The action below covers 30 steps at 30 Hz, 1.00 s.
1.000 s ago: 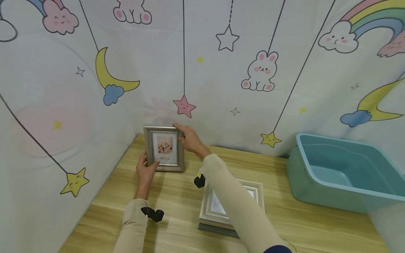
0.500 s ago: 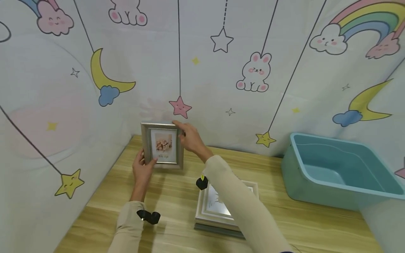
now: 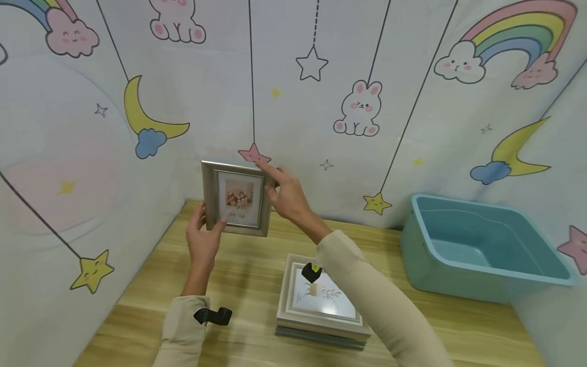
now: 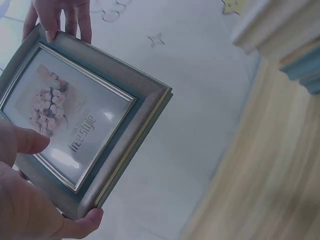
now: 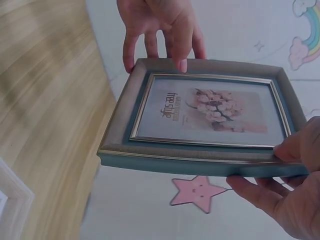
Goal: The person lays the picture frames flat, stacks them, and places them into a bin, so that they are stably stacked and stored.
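Note:
A silvery-grey picture frame (image 3: pixel 209 204) with a floral print behind its pane is held up above the table by both hands. My left hand (image 3: pixel 203 244) grips its lower left side, thumb over the front and fingers behind. At the upper right corner, my right hand (image 3: pixel 291 196) pinches the side, with the index finger reaching along the top edge. In the right wrist view, the right thumb (image 5: pixel 290 147) lies on the front border and the fingers go under the edge. "Free style" is printed on the insert (image 4: pixel 82 130) in the left wrist view.
A stack of picture frames (image 3: pixel 293 318), pale on top and grey below, lies on the wooden table (image 3: pixel 247 306), partly covered by the right sleeve. A blue-green plastic tub (image 3: pixel 458 275) stands at the right. Behind is a cartoon-printed wall sheet (image 3: pixel 302 117).
Both hands have lifted the picture frame off the table and closer to the head camera, tilting it slightly. The view has shifted a little, so more of the frame stack shows.

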Available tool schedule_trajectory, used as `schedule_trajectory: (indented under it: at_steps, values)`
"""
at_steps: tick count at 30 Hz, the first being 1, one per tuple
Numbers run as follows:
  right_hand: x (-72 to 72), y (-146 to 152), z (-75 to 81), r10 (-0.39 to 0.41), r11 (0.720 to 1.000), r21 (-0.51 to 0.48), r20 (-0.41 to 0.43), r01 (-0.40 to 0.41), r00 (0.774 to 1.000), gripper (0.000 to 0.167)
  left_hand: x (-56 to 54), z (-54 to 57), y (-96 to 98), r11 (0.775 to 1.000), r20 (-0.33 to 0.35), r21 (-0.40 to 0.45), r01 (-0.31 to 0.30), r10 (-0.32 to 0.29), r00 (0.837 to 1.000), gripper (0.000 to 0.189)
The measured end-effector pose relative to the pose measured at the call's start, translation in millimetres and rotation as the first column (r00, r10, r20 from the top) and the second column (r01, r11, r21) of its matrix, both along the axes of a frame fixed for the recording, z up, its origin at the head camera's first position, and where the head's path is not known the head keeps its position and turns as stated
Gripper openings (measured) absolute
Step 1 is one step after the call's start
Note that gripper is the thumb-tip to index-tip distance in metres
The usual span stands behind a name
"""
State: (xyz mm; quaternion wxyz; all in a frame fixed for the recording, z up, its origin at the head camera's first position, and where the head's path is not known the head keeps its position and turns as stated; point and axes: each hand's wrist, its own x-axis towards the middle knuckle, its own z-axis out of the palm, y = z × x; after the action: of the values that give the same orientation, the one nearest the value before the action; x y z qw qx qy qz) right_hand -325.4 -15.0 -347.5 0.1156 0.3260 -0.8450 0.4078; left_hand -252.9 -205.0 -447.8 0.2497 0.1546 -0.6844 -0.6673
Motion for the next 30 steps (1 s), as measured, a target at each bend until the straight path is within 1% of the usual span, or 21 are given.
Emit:
schedule_trajectory:
  at_steps: [2, 6, 10, 13, 16, 20, 23, 26, 28, 30]
  values:
    - [7.4, 5.8, 5.0, 0.006, 1.000, -0.022, -0.044, -0.007, 0.999, 0.057, 5.3, 7.5, 3.7, 1.000, -0.007, -0.016, -0.004, 0.004, 1.000, 0.067]
    - [22.0, 18.4, 10.5, 0.013, 0.998, -0.064, -0.131, -0.022, 0.991, 0.054, 16.7, 18.9, 12.0, 0.999, -0.042, -0.031, 0.013, -0.014, 0.999, 0.064]
    - [36.5, 32.1, 9.8, 0.009, 0.994, -0.107, -0.165, -0.027, 0.986, 0.052, 29.0, 26.0, 21.6, 0.998, -0.066, -0.042, 0.040, -0.043, 0.997, 0.063]
    - [47.2, 42.1, 6.6, 0.006, 0.988, -0.151, -0.159, -0.031, 0.987, 0.051, 38.2, 28.3, 28.9, 0.996, -0.071, -0.063, 0.059, -0.064, 0.995, 0.061]
    - [56.7, 51.3, 1.8, 0.001, 0.980, -0.198, -0.151, -0.032, 0.989, 0.051, 46.9, 29.0, 36.1, 0.994, -0.074, -0.088, 0.065, -0.072, 0.995, 0.062]
    - [67.8, 64.0, -6.3, -0.023, 0.969, -0.248, -0.126, -0.009, 0.992, 0.051, 56.1, 29.9, 46.5, 0.991, -0.068, -0.108, 0.079, -0.086, 0.994, 0.063]
    - [76.7, 74.8, -11.2, -0.041, 0.957, -0.290, -0.092, 0.013, 0.995, 0.052, 60.1, 32.2, 55.1, 0.989, -0.084, -0.114, 0.096, -0.106, 0.991, 0.063]
    - [84.0, 85.2, -15.4, -0.054, 0.940, -0.339, -0.061, 0.030, 0.997, 0.054, 62.4, 35.4, 63.6, 0.989, -0.109, -0.114, 0.097, -0.110, 0.988, 0.061]
    - [87.8, 91.4, -17.7, -0.072, 0.931, -0.363, -0.055, 0.047, 0.996, 0.054, 63.6, 37.9, 69.1, 0.992, -0.116, -0.093, 0.085, -0.096, 0.989, 0.062]
    - [89.6, 97.2, -20.7, -0.082, 0.918, -0.392, -0.050, 0.056, 0.995, 0.054, 64.3, 39.4, 74.5, 0.997, -0.122, -0.047, 0.068, -0.073, 0.990, 0.067]
